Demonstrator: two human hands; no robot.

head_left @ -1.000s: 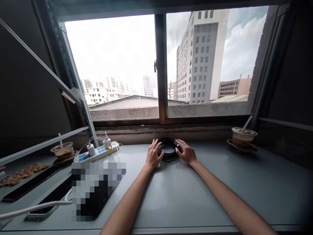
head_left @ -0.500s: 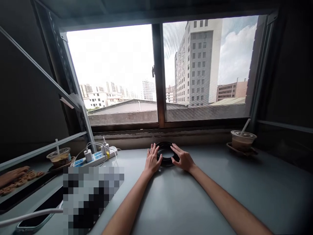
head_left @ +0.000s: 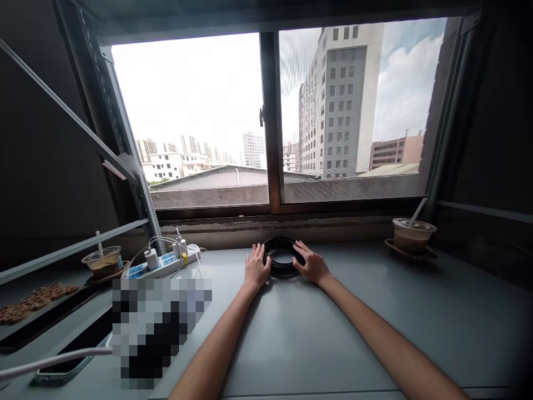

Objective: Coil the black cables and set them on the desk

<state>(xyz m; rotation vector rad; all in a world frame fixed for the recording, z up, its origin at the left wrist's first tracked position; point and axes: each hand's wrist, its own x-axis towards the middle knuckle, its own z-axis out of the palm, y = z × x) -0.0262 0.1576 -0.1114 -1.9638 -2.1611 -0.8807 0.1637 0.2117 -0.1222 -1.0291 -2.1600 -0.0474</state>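
A black coil, like looped cable or hose (head_left: 280,241), lies flat near the back of the grey table, below the window. Against its left side is my left hand (head_left: 256,268), fingers stretched forward and the thumb by the coil's edge. On the opposite side my right hand (head_left: 313,265) has its fingertips at the coil's right edge, fingers extended and apart from the thumb. Neither hand wraps round the coil. Whether the fingertips press on it cannot be made out.
A white power strip (head_left: 166,263) with plugs and cables lies left. Cups with straws stand at the left (head_left: 102,261) and right (head_left: 414,234). Brown ring-shaped pieces (head_left: 39,300) and a phone-like dark slab (head_left: 79,347) are far left, beside a blurred-out patch. Metal shelf posts (head_left: 144,189) flank the window.
My hands have moved slightly apart, the left one further leftward. The coil looks unmoved on the table. Another person's hand over the brown pieces has gone from view. The camera has tilted down slightly.
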